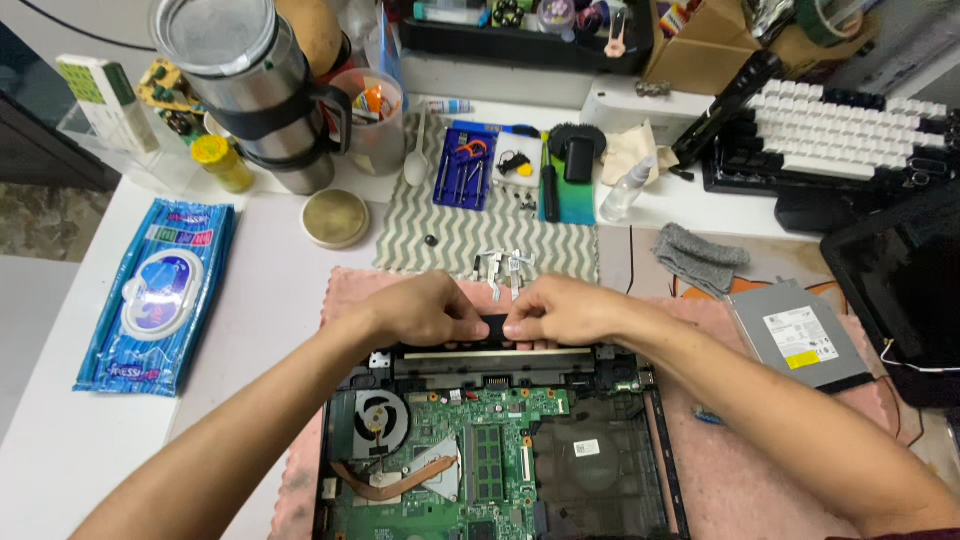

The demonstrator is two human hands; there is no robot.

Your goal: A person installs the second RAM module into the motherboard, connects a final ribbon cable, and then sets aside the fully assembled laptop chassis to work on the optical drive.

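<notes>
An opened laptop base (600,470) lies on a pink cloth (740,470), showing a green circuit board (480,410), a round fan (375,418) and a copper heat pipe. My left hand (425,310) and my right hand (565,310) meet at the laptop's far edge. Both pinch a narrow black strip (497,325) along the hinge area, fingertips almost touching each other. Two small metal hinge brackets (503,268) lie just beyond my hands.
A grey zigzag mat (450,235) holds a blue tool kit (465,165) and loose screws. A wet-wipe pack (155,295) lies left, a steel flask (255,90) behind it. A silver optical drive (795,335), grey cloth (700,255), spray bottle (625,190) and white keyboard (850,130) sit right.
</notes>
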